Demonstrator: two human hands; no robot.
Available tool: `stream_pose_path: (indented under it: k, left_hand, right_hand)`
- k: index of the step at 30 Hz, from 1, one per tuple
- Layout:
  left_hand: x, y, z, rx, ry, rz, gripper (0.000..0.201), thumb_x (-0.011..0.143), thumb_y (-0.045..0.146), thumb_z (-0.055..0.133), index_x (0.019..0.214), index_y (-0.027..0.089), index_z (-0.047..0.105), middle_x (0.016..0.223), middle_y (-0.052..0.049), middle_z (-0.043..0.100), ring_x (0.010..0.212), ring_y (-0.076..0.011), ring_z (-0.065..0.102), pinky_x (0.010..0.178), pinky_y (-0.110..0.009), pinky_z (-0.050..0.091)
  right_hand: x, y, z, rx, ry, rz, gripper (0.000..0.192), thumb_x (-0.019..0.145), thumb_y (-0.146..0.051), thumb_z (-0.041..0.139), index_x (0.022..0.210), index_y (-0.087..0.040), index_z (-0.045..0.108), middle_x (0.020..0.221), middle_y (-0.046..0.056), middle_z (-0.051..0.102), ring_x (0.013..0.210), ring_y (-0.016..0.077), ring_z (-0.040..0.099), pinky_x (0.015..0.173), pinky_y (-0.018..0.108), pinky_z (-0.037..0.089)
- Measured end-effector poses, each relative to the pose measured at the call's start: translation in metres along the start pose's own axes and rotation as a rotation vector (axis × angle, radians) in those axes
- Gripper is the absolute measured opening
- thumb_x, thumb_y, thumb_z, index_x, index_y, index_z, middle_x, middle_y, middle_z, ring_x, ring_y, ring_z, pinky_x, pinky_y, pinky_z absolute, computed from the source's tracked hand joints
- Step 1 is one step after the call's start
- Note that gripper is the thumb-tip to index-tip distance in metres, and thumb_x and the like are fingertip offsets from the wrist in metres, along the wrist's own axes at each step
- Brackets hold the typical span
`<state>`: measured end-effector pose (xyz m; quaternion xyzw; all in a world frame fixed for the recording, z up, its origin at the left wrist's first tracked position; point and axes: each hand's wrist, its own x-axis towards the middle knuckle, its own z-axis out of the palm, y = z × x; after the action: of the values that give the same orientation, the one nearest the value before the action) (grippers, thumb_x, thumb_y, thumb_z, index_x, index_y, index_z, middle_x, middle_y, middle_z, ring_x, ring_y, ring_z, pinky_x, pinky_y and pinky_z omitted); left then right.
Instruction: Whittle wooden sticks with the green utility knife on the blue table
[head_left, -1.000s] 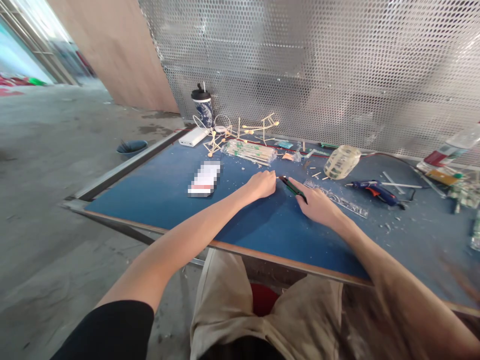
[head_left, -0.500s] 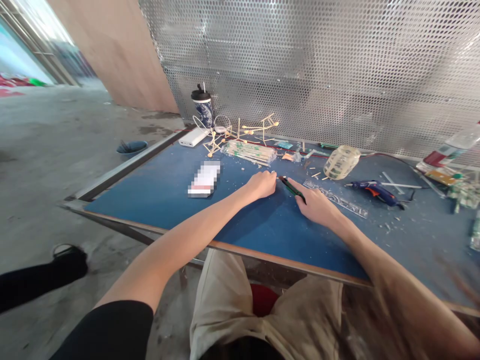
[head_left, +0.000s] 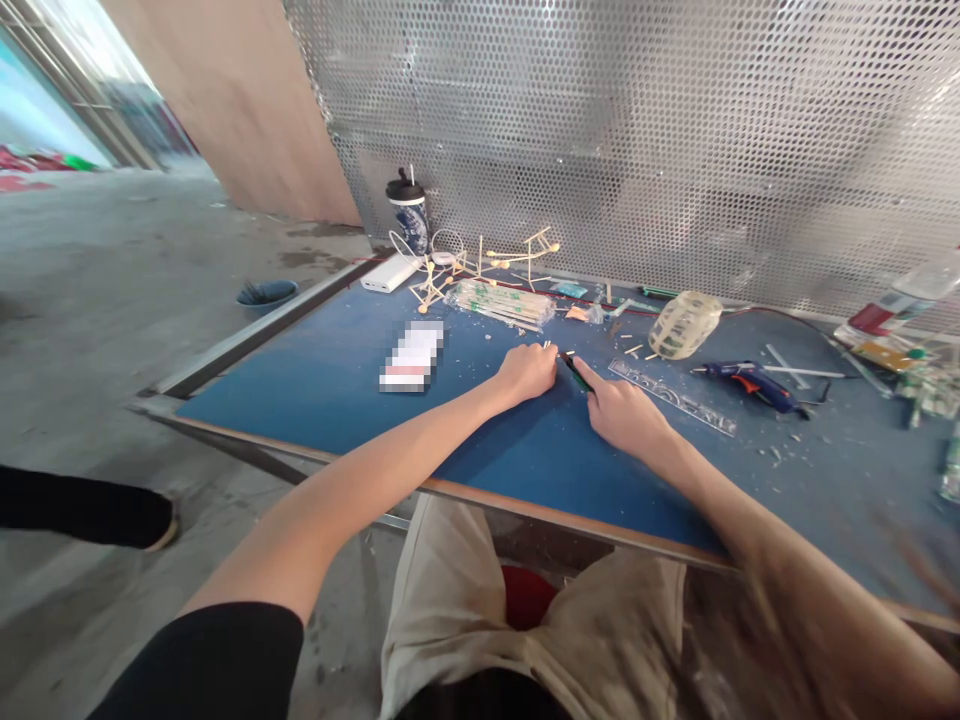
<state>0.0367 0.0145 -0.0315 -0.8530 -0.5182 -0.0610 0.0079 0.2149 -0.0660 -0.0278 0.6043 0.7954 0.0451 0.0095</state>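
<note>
The right hand (head_left: pixel 621 412) grips a green-and-black utility knife (head_left: pixel 574 369) on the blue worktop (head_left: pixel 315 385), its tip beside the closed left hand (head_left: pixel 527 370), which pinches a small stick piece. A clear ruler (head_left: pixel 670 397), glue gun (head_left: pixel 750 382) and stick bundle (head_left: pixel 500 303) lie near, none obstructing.

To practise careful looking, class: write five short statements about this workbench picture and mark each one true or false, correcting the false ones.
1. The right hand holds a green and black knife. True.
2. The left hand rests on the glue gun. False: it pinches a small stick piece on the blue table, far from the gun.
3. A clear ruler lies beyond the right hand. True.
4. The cup lies tipped over. False: it stands upright by the metal screen.
5. The power bank is black. False: it is white.
</note>
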Motion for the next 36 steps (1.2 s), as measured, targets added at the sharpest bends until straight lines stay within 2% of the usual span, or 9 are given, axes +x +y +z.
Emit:
stream_pose_path:
  k: [7, 12, 17, 21, 26, 36]
  left_hand:
    - [-0.002, 0.001, 0.0, 0.001, 0.01, -0.03, 0.028, 0.1, 0.024, 0.04, 0.115, 0.016, 0.062, 0.109, -0.017, 0.073, 0.108, -0.0331, 0.071, 0.089, -0.043, 0.055]
    - [-0.001, 0.005, 0.0, 0.016, 0.002, -0.032, 0.027, 0.097, 0.018, 0.043, 0.117, 0.013, 0.061, 0.107, -0.018, 0.072, 0.108, -0.0341, 0.071, 0.087, -0.043, 0.056]
    - [0.0, 0.006, 0.0, 0.019, -0.012, -0.029, 0.028, 0.096, 0.016, 0.043, 0.117, 0.013, 0.061, 0.108, -0.018, 0.072, 0.107, -0.0337, 0.071, 0.087, -0.042, 0.056]
    - [0.0, 0.005, -0.001, 0.018, -0.007, -0.029, 0.028, 0.096, 0.018, 0.043, 0.117, 0.014, 0.061, 0.108, -0.018, 0.073, 0.107, -0.0335, 0.072, 0.087, -0.042, 0.056]
    - [0.0, 0.004, -0.001, 0.01, -0.009, -0.034, 0.029, 0.098, 0.018, 0.041, 0.118, 0.014, 0.062, 0.109, -0.018, 0.073, 0.107, -0.0333, 0.072, 0.086, -0.042, 0.056]
    - [0.0, 0.005, -0.004, -0.008, -0.017, -0.038, 0.03, 0.097, 0.019, 0.04, 0.117, 0.015, 0.063, 0.111, -0.018, 0.073, 0.109, -0.0343, 0.071, 0.088, -0.045, 0.056]
  right_hand:
    - [-0.003, -0.011, -0.006, -0.035, -0.045, 0.035, 0.068, 0.101, -0.022, 0.033, 0.165, -0.017, 0.011, 0.095, 0.015, 0.073, 0.087, 0.03, 0.075, 0.077, 0.037, 0.055]
    - [-0.003, -0.012, -0.009, -0.061, -0.076, 0.011, 0.066, 0.101, -0.022, 0.032, 0.164, -0.013, 0.016, 0.093, 0.018, 0.073, 0.086, 0.0316, 0.075, 0.076, 0.037, 0.054]
    - [-0.004, -0.008, -0.01, -0.013, -0.086, 0.034, 0.064, 0.103, -0.025, 0.031, 0.165, -0.018, 0.016, 0.097, 0.017, 0.074, 0.09, 0.031, 0.075, 0.079, 0.037, 0.053]
    - [-0.003, 0.002, -0.007, 0.077, -0.046, 0.042, 0.064, 0.104, -0.025, 0.03, 0.165, -0.021, 0.012, 0.102, 0.015, 0.075, 0.094, 0.0308, 0.074, 0.083, 0.038, 0.052]
    - [0.001, 0.011, -0.002, 0.183, -0.008, 0.033, 0.064, 0.104, -0.027, 0.031, 0.165, -0.025, 0.015, 0.104, 0.013, 0.076, 0.096, 0.0303, 0.074, 0.085, 0.038, 0.051]
    - [0.0, 0.011, 0.001, 0.19, 0.013, 0.01, 0.065, 0.102, -0.027, 0.033, 0.165, -0.026, 0.016, 0.102, 0.012, 0.076, 0.094, 0.0297, 0.074, 0.085, 0.038, 0.051]
